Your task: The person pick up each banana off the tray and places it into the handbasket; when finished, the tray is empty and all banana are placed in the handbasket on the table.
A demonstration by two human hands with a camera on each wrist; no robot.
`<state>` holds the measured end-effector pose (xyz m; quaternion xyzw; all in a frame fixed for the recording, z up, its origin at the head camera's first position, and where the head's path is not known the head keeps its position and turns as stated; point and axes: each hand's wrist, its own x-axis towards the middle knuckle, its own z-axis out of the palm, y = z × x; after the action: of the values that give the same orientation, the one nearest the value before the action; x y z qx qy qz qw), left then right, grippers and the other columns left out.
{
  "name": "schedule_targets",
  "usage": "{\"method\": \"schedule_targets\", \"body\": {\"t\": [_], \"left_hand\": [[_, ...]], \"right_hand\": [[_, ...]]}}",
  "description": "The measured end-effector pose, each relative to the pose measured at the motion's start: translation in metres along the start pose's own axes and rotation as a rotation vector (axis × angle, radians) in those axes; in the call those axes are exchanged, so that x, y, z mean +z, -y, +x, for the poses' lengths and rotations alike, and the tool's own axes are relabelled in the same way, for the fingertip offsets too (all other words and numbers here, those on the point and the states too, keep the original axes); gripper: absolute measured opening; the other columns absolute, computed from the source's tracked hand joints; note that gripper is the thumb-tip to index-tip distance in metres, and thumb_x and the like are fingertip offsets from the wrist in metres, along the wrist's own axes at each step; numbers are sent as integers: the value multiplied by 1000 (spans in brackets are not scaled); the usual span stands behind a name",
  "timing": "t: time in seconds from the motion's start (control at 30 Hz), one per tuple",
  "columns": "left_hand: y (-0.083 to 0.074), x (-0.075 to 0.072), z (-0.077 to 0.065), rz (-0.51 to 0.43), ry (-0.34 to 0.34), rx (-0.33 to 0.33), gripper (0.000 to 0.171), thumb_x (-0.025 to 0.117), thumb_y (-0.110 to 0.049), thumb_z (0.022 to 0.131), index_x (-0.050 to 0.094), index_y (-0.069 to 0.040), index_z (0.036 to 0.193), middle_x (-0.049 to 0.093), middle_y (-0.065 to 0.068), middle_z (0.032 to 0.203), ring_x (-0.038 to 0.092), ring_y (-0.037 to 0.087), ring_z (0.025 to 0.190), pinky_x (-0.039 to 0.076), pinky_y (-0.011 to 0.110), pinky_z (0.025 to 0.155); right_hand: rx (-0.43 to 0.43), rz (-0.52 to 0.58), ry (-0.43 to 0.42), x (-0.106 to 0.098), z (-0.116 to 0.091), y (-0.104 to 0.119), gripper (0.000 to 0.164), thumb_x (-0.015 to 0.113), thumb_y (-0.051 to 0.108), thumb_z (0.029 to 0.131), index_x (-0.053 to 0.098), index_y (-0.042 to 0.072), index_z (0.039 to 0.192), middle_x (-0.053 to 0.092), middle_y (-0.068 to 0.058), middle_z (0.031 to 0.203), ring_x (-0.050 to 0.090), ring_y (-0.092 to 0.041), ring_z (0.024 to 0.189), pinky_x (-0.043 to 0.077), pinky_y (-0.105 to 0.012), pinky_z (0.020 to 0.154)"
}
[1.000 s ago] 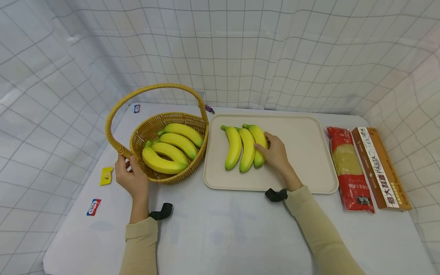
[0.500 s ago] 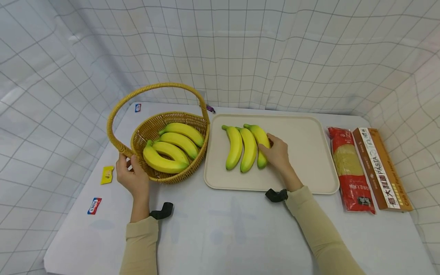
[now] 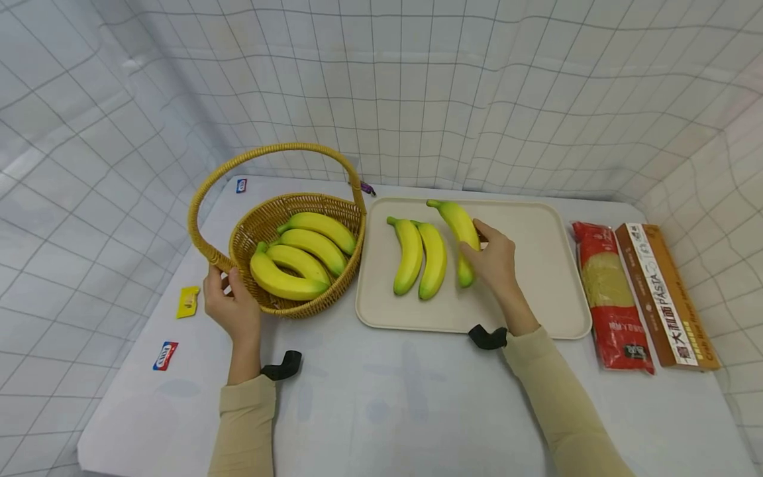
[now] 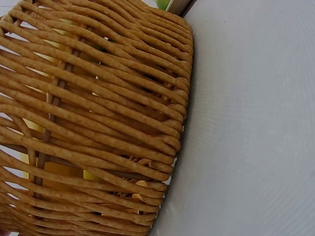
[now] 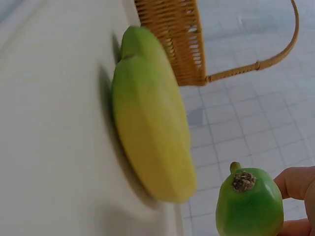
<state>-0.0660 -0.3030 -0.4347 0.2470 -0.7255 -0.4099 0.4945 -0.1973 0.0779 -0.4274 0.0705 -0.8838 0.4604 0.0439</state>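
My right hand [image 3: 496, 262] pinches a banana [image 3: 459, 228] between thumb and fingers, raised over the tray [image 3: 530, 305]. In the right wrist view that banana [image 5: 250, 204] points its green tip at the camera, apart from the tray surface. Two more bananas [image 3: 408, 255] lie side by side on the tray's left half. My left hand [image 3: 234, 305] grips the wicker basket [image 3: 334, 291] at the base of its handle, on the near left side. Several bananas [image 3: 298, 255] rest inside the basket. Basket weave [image 4: 98, 108] fills most of the left wrist view, with the left fingers mostly hidden there.
Right of the tray lie a red pasta bag [image 3: 614, 298] and a brown pasta box [image 3: 667, 298]. Small wrapped sweets lie left of the basket, including a yellow packet [image 3: 187, 302]. A purple wrapper [image 3: 367, 189] sits between basket and tray. Gridded white curtain [image 3: 417, 99] surrounds the table.
The right hand has lifted the rightmost banana off the tray and shifted it slightly right, away from the other two. The left hand stays at the basket handle.
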Motion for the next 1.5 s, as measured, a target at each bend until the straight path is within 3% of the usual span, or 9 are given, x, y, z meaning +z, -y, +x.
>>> {"method": "schedule_targets", "body": {"t": [0.13,0.27,0.4,0.67,0.8,0.93,1.03,1.2,1.5], "left_hand": [[-9,-1,0,-2,-9,-6,28,51,-5,99,63,6,122,60,28,106,48,-6,87,37,8,69],[3,-1,1,18,2,-3,29,52,-12,100,65,-2,124,63,20,107,49,-7,88,39,10,70],[12,-2,2,16,24,6,30,52,-17,100,65,-7,126,63,19,106,50,-7,89,41,12,70],[13,-2,2,8,32,1,31,52,-16,100,64,-7,127,62,19,106,50,-6,88,41,13,70],[13,-3,2,14,30,4,31,53,-16,100,64,-6,127,62,20,106,50,-7,88,41,11,69],[13,-4,2,18,29,7,31,53,-16,100,63,-5,128,63,22,108,50,-8,88,41,10,70],[13,-3,2,23,29,5,32,54,-16,100,63,-7,129,63,21,109,50,-8,89,42,11,70],[12,-2,2,25,37,-1,34,53,-17,100,62,-10,132,64,19,110,50,-6,90,42,12,71],[14,-3,3,30,35,8,33,52,-18,101,63,-8,130,64,20,110,50,-6,90,42,12,71]], "right_hand": [[-94,11,58,3,-5,25,58,68,15,87,51,-2,139,64,-21,123,60,-32,109,56,-42,84],[-202,36,116,18,-7,52,56,68,13,85,54,-2,137,66,-19,117,61,-29,107,57,-39,82],[-281,46,163,40,-3,82,55,68,14,84,56,-2,135,67,-17,115,63,-27,101,57,-37,79],[-382,-46,264,87,13,144,56,64,19,84,55,4,137,64,-13,130,62,-24,104,52,-35,83],[-417,-91,296,108,25,164,55,62,19,86,54,5,138,63,-13,132,62,-22,103,51,-32,79],[-424,-103,295,126,35,170,53,62,18,87,55,5,138,65,-13,128,62,-20,86,49,-28,69],[-398,-103,292,138,42,169,52,63,17,87,56,4,137,66,-12,127,60,-18,82,50,-26,70],[-352,-128,303,154,48,163,51,64,18,89,55,6,138,64,-11,130,65,-19,103,53,-30,87],[-356,-228,281,174,49,147,47,64,22,93,57,4,136,63,-12,132,63,-25,114,52,-35,95]]}}
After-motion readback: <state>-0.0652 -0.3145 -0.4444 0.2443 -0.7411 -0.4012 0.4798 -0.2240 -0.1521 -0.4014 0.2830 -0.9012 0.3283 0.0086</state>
